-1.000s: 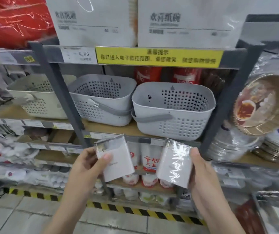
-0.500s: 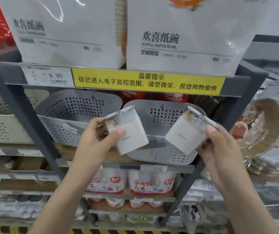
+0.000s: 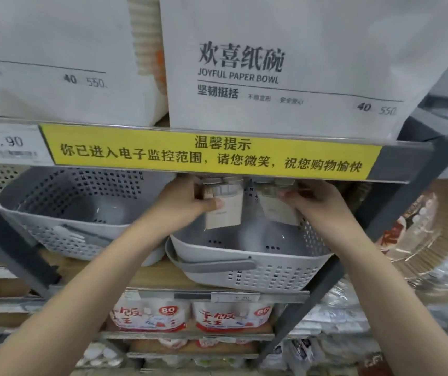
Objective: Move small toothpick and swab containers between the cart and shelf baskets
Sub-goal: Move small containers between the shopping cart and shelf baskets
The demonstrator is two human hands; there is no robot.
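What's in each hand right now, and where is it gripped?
Left hand pinches a white container near its top; right hand pinches another container near its top.

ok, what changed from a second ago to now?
Both hands rose from below the shelf edge and now hold their small white rectangular containers over the right grey perforated plastic basket: left hand grips one, right hand the other. Neither was let go. The baskets stayed in place on the shelf.

Container tops (image 3: 221, 183) behind shelf edge (image 3: 407, 165)
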